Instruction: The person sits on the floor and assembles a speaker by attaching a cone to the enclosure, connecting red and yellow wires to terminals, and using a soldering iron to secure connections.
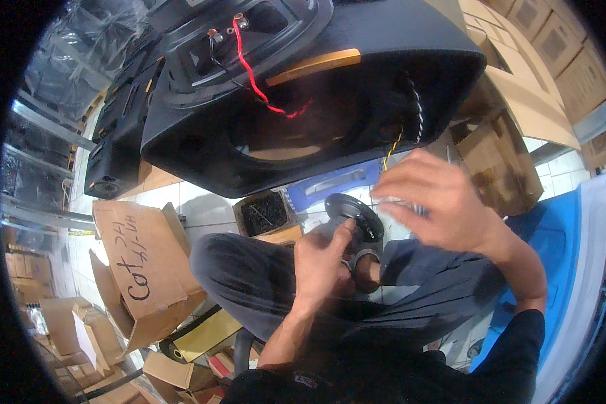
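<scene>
My left hand (322, 264) grips a small round black speaker driver (350, 207) between thumb and fingers, tilted above my lap. Just right of it, my right hand (436, 200) is raised with bent fingers, smeared by motion; a small pale glint shows by the fingertips, too blurred to name. Behind that hand, a yellow-and-black twisted wire (392, 149) hangs from the black speaker cabinet (421, 60). A black-and-white twisted wire (419, 111) dangles nearby. A large speaker driver (182, 64) rests on the cabinet, with a red wire (254, 79) running from its terminal toward the big round opening.
A small box of black screws (264, 213) lies on the tiled floor beside a blue-violet plastic piece (333, 183). An open cardboard box (145, 259) stands at left. More cartons (495, 151) and a blue surface (542, 269) are at right. Other black cabinets (118, 135) stand far left.
</scene>
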The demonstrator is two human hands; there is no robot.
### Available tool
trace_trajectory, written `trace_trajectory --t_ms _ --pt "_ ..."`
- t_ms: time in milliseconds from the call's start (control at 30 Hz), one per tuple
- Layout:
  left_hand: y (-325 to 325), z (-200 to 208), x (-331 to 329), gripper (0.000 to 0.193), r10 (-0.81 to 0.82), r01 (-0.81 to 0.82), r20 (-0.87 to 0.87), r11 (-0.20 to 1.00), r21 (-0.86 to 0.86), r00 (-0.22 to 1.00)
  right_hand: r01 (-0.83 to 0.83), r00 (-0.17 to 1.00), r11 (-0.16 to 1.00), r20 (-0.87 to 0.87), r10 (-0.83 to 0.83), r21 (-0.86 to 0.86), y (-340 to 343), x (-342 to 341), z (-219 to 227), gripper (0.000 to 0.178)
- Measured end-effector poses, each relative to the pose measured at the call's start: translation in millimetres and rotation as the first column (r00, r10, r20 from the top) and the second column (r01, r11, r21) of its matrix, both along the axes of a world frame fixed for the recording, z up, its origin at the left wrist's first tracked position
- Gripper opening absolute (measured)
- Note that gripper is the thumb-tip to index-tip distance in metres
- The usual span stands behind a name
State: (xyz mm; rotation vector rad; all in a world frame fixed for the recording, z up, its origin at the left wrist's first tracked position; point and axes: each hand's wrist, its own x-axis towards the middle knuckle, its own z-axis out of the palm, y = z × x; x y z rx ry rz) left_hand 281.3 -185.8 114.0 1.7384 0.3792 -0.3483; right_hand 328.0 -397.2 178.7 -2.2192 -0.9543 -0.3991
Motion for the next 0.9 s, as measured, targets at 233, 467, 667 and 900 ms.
trace_trajectory --t_ms 233,467,667,900 --pt "-4 5 2 0.054 -0.121 0.079 0.248 0.982 0.174 0.961 -0.067 0.995 0.951 0.044 0.084 -0.301 13 -8 -15 0.014" --pt "-3 8 7 0.06 -0.19 0.105 0.188 0.916 0.386 0.964 -0.046 0.996 0.869 0.047 0.079 -0.492 11 -15 -11 0.018" --pt "-10 1 9 0.058 -0.154 0.018 0.291 0.907 0.42 0.944 -0.066 0.99 0.835 0.07 0.124 -0.546 13 -13 -19 0.02" --pt "-8 4 7 0.053 -0.163 0.055 0.194 0.883 0.467 0.967 -0.018 0.968 0.81 0.193 0.16 -0.586 19 -21 -38 0.023"
